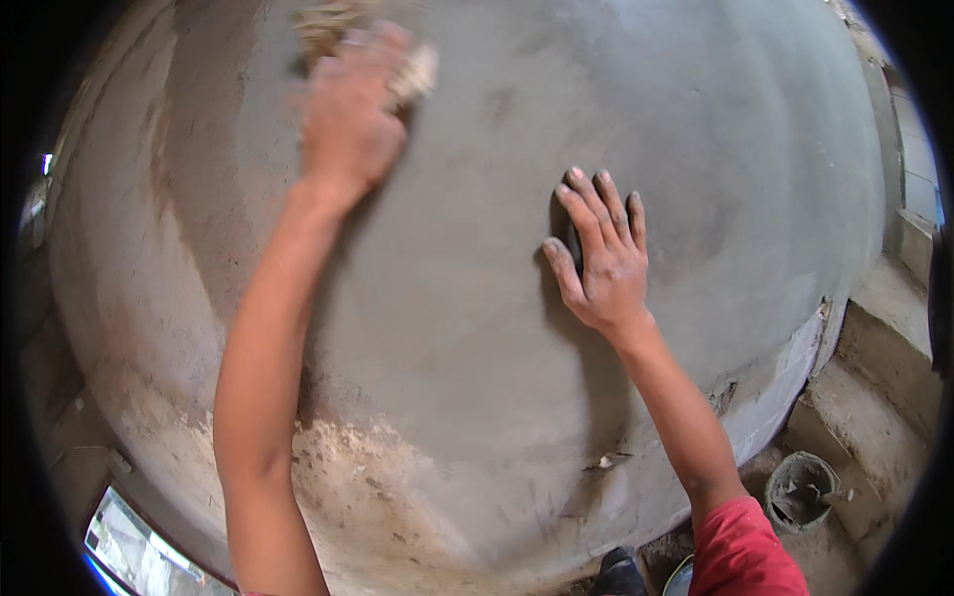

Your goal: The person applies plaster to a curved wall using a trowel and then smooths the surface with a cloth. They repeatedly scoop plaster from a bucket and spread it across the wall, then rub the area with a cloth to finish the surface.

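A grey, freshly plastered wall [477,328] fills most of the view. My left hand [350,111] is raised high against it and pressed on a pale, crumbly sponge or float [415,72], which shows blurred at my fingertips. My right hand [601,260] lies flat on the plaster, fingers spread and pointing up, holding nothing. A red sleeve [743,551] covers my right upper arm at the bottom edge.
A grey bucket [800,490] caked with mortar stands on the floor at the lower right. Rough concrete steps [874,397] rise beside it. A dark shoe [618,574] shows at the bottom. The wall's foot is paler and rough.
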The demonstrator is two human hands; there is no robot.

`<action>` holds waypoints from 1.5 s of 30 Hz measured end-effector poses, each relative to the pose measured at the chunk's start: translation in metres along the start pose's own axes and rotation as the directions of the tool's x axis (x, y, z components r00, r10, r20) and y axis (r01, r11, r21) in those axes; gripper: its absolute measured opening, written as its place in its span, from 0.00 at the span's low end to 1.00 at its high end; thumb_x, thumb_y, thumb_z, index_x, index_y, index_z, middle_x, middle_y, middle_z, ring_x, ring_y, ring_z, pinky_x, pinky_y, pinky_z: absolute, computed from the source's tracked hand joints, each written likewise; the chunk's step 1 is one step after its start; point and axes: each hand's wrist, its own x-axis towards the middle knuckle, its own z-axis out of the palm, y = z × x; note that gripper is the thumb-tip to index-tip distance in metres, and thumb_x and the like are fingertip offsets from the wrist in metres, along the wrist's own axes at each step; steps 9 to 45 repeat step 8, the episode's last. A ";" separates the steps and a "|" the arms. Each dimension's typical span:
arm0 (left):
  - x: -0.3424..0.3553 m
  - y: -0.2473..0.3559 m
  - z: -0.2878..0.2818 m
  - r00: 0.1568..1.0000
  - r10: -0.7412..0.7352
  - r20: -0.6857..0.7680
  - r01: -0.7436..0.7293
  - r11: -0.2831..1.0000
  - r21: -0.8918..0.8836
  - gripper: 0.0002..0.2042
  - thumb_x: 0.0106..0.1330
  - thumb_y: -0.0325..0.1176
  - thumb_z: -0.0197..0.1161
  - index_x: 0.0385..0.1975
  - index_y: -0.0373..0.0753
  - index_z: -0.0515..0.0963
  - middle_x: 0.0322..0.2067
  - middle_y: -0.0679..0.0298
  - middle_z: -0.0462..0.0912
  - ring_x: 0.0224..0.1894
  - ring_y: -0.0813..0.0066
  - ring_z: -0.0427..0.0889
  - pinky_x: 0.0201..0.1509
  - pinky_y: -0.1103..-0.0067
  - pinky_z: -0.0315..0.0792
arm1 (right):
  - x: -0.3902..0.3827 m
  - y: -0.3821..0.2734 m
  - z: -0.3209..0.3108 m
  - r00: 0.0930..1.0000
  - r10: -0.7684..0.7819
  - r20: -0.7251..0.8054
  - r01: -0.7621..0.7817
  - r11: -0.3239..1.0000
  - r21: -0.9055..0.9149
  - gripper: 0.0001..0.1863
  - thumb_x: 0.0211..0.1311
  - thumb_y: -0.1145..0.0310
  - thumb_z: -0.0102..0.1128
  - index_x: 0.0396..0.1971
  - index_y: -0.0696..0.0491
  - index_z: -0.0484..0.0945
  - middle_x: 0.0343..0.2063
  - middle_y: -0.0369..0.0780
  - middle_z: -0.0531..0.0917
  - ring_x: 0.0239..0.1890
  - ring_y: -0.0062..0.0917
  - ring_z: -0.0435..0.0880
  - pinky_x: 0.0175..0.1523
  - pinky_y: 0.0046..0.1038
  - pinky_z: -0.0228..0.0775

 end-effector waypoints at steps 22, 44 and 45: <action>0.029 -0.018 -0.031 0.963 -0.250 0.098 0.258 0.963 -0.074 0.33 0.78 0.30 0.50 0.83 0.43 0.58 0.84 0.56 0.56 0.87 0.59 0.47 0.91 0.60 0.33 | -0.005 -0.002 0.002 1.000 -0.006 0.007 0.006 1.000 0.008 0.31 0.72 0.54 0.66 0.72 0.46 0.75 0.75 0.35 0.76 0.79 0.41 0.68 0.82 0.55 0.50; 0.029 -0.018 -0.031 0.963 -0.250 0.098 0.258 0.963 -0.074 0.33 0.78 0.30 0.50 0.83 0.43 0.58 0.84 0.56 0.56 0.87 0.59 0.47 0.91 0.60 0.33 | -0.005 -0.002 0.002 1.000 -0.006 0.007 0.006 1.000 0.008 0.31 0.72 0.54 0.66 0.72 0.46 0.75 0.75 0.35 0.76 0.79 0.41 0.68 0.82 0.55 0.50; 0.029 -0.018 -0.031 0.963 -0.250 0.098 0.258 0.963 -0.074 0.33 0.78 0.30 0.50 0.83 0.43 0.58 0.84 0.56 0.56 0.87 0.59 0.47 0.91 0.60 0.33 | -0.005 -0.002 0.002 1.000 -0.006 0.007 0.006 1.000 0.008 0.31 0.72 0.54 0.66 0.72 0.46 0.75 0.75 0.35 0.76 0.79 0.41 0.68 0.82 0.55 0.50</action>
